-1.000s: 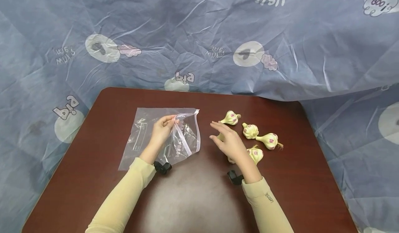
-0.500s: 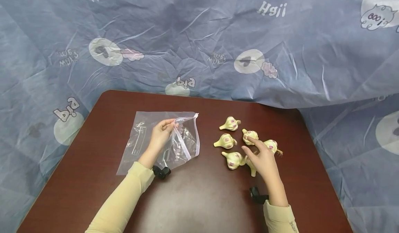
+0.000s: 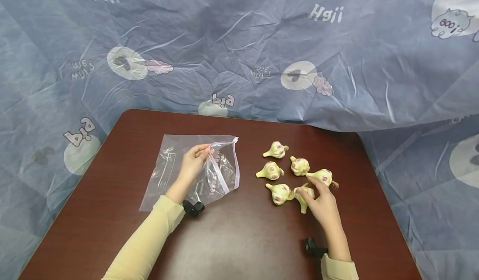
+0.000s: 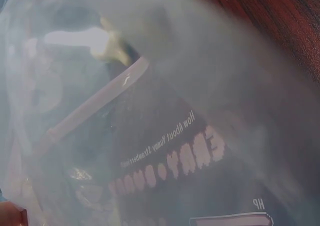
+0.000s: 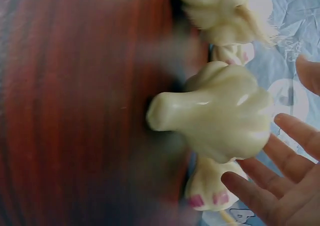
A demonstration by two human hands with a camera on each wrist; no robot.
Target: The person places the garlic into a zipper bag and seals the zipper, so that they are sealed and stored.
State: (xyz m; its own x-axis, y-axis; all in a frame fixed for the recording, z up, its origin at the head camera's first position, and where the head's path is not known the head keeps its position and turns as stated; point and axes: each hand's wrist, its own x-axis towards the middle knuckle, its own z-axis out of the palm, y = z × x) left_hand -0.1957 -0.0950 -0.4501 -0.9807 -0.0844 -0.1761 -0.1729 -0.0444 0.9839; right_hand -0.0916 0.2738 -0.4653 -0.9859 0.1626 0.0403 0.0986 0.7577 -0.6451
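Note:
A clear zip bag point(image 3: 174, 155) with a pale zip strip and slider lies at left, its mouth gaping to the right. My left hand point(image 3: 193, 160) pinches one edge of that mouth. Pink print on the bag shows through the plastic in the left wrist view, with one fingertip point(image 4: 11, 215) at the corner. Over the nearest garlic bulb point(image 3: 304, 196) at right is my right hand point(image 3: 324, 203). In the right wrist view its fingers point(image 5: 290, 158) are spread beside that bulb point(image 5: 220, 113), the thumb apart from it; whether a fingertip touches cannot be made out.
Around the right hand lie several more garlic bulbs, among them one at the back point(image 3: 277, 149), one at mid left point(image 3: 270, 170), one in front point(image 3: 280, 193) and one far right point(image 3: 322, 176). They rest on a dark red-brown table point(image 3: 239, 238). A blue-grey printed cloth point(image 3: 239, 43) hangs behind.
My right hand has moved right and toward the person, from beside the left bulbs to the nearest bulb. The left hand keeps its hold on the bag. The head view has tilted slightly upward.

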